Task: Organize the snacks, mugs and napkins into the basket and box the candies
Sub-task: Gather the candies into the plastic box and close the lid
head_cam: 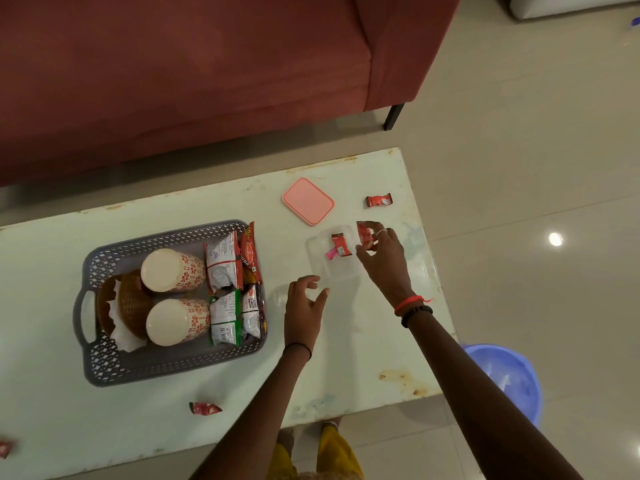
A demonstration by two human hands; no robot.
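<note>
My right hand (382,252) pinches a red candy (365,234) over the right rim of the clear plastic box (318,258). Inside the box lie a red candy (340,244) and a small pink one (330,253). My left hand (305,306) hovers with relaxed, spread fingers just in front of the box and holds nothing. The pink lid (308,201) lies behind the box. Loose red candies lie at the far right (379,200), near the front (204,408) and at the left edge (5,447). The grey basket (104,362) holds two mugs (173,270), snack packets (223,263) and napkins (121,336).
The pale table (363,358) ends just right of my right arm. A red sofa (180,74) stands behind it with a black leg (393,116). A blue tub (509,379) sits on the tiled floor at the table's right front corner.
</note>
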